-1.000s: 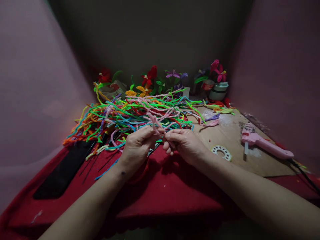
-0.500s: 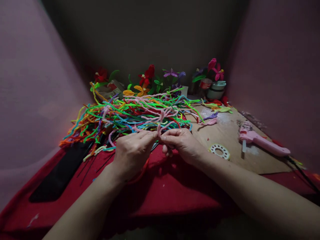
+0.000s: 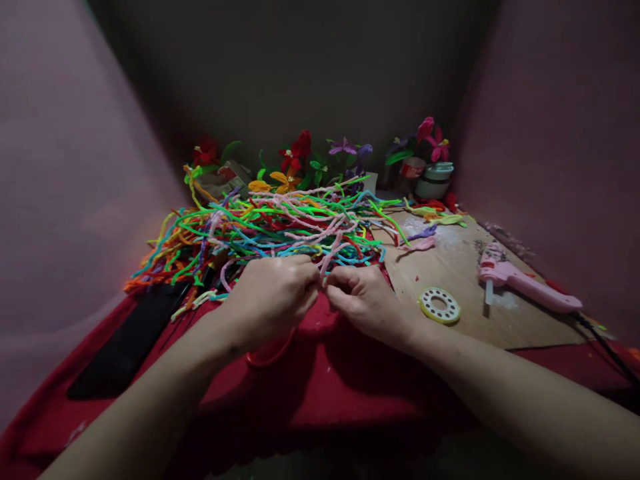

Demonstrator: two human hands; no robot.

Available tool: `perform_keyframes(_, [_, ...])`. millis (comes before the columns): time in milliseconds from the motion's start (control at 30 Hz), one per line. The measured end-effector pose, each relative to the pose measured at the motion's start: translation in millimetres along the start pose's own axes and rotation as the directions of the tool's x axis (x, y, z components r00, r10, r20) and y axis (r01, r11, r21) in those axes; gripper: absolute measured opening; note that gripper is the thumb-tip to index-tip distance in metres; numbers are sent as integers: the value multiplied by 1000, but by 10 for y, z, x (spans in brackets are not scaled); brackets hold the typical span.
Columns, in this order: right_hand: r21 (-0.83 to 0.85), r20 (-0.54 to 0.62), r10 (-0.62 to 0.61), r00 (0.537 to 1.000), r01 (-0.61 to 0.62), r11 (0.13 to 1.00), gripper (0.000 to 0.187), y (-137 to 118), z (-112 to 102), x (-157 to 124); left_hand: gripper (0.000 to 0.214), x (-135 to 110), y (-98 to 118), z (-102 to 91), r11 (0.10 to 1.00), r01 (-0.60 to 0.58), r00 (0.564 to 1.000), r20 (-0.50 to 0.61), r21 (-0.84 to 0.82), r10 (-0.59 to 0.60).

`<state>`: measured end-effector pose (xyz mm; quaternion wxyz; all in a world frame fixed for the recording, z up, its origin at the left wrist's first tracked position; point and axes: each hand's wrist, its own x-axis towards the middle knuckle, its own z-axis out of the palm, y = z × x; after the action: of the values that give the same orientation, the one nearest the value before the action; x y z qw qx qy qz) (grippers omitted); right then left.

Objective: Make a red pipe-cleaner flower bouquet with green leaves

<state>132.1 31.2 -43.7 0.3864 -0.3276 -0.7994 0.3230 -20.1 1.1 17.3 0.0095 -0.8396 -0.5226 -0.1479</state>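
Observation:
A pink pipe cleaner stands up between my two hands over the front of the pile. My left hand is closed, its thumb and fingers pinching the lower end of the pipe cleaner. Close beside it, my right hand is also closed, fingertips pinched at the same low part; the exact grip is hidden by the fingers. Behind both hands spreads a tangled heap of multicoloured pipe cleaners. Below my left hand a red loop-shaped handle shows on the red cloth.
On the right, a brown board carries a pink glue gun, a white-and-yellow ring with holes and loose fuzzy petals. A black flat object lies left. Fuzzy flowers and a lidded jar stand behind.
The pink pipe cleaner's upright part now leans to the right. My left hand has turned, and both hands' fingers have curled in more. More of the red loop shows.

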Motion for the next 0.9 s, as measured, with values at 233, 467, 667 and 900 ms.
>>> perform_keyframes(233, [-478, 55, -469, 882, 435, 763, 25, -40, -10, -91, 21, 84, -209, 156, 66, 615, 782, 598, -786, -174])
perform_keyframes(467, [298, -114, -2, 993, 36, 954, 15, -153, -89, -25, 14, -69, -103, -84, 363, 278, 926, 148, -889, -347])
perform_keyframes(667, [602, 67, 106, 992, -125, 789, 19, -188, -130, 20, 5, -69, -8, -123, 785, -23, 988, -132, -619, -76])
perform_keyframes(900, [329, -46, 97, 994, -77, 941, 20, -187, -125, -18, 23, 44, 6, 88, 660, 202, 976, 94, -723, -195])
